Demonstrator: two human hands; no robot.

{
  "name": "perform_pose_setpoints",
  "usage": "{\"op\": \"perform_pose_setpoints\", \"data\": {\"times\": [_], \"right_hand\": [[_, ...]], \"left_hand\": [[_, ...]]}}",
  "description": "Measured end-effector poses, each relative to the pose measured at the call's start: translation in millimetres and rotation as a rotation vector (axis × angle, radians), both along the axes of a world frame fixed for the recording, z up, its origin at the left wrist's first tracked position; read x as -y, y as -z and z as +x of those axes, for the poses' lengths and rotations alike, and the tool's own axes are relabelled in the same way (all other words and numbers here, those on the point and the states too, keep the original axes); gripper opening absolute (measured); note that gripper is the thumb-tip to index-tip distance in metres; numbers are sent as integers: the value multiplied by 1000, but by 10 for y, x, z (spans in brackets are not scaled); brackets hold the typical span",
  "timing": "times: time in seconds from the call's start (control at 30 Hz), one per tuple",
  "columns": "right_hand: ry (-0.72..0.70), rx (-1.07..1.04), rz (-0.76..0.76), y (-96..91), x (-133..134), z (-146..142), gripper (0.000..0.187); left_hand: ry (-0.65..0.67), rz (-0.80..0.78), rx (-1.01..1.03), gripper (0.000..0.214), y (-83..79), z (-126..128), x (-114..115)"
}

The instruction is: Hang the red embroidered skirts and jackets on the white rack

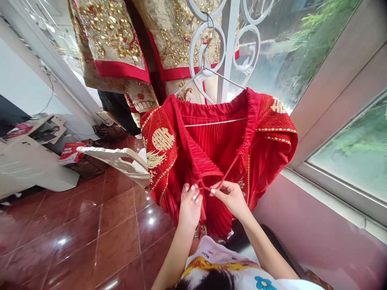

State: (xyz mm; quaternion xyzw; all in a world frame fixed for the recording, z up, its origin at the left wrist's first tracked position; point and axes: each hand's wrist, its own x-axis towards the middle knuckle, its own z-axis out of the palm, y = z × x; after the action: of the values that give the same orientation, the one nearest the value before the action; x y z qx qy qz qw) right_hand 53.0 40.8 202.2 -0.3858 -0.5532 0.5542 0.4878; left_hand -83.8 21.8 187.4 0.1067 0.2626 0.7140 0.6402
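Observation:
A red pleated skirt with gold embroidery hangs by its gathered waist on a thin metal hanger. At the front of its waistband, a red drawstring runs between the two sides, with what looks like a knot or loop at its middle. My left hand pinches the drawstring on the left of that spot. Close beside it, my right hand pinches the cord between thumb and forefinger. The skirt's lower part is partly hidden behind my hands and forearms.
The hanger hooks onto a white scrolled metal grille before a window. Cream and gold sequinned garments hang behind. A white chair stands left on the red tiled floor, with a desk farther left. A window sill runs along the right.

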Motion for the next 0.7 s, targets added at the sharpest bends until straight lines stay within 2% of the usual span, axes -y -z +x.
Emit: {"op": "perform_pose_setpoints", "data": {"times": [0.1, 0.27, 0.33, 0.37, 0.47, 0.53, 0.6, 0.7], "right_hand": [[-11, 3, -3, -9, -8, 40, 18], [35, 28, -7, -15, -38, 137, 18], [55, 28, -19, -15, -48, 150, 19], [55, 28, -25, -17, -50, 149, 19], [32, 36, -37, -29, -37, 126, 20], [15, 36, -29, -38, -18, 101, 20], [6, 27, -15, -43, 3, 77, 20], [-8, 11, -14, -46, 28, 56, 22]], "left_hand": [[-25, 86, 133, 35, -59, -114, 83], [-184, 390, 6, 26, -214, -460, 174], [-220, 469, -238, 19, -239, -553, 177], [-226, 461, -450, 16, -240, -573, 172], [-182, 257, -1290, 18, -226, -528, 134], [-105, 163, -1712, 25, -222, -448, 93], [-70, 230, -1896, 28, -232, -363, 46], [-80, 395, -1925, 31, -259, -251, -18]]}}
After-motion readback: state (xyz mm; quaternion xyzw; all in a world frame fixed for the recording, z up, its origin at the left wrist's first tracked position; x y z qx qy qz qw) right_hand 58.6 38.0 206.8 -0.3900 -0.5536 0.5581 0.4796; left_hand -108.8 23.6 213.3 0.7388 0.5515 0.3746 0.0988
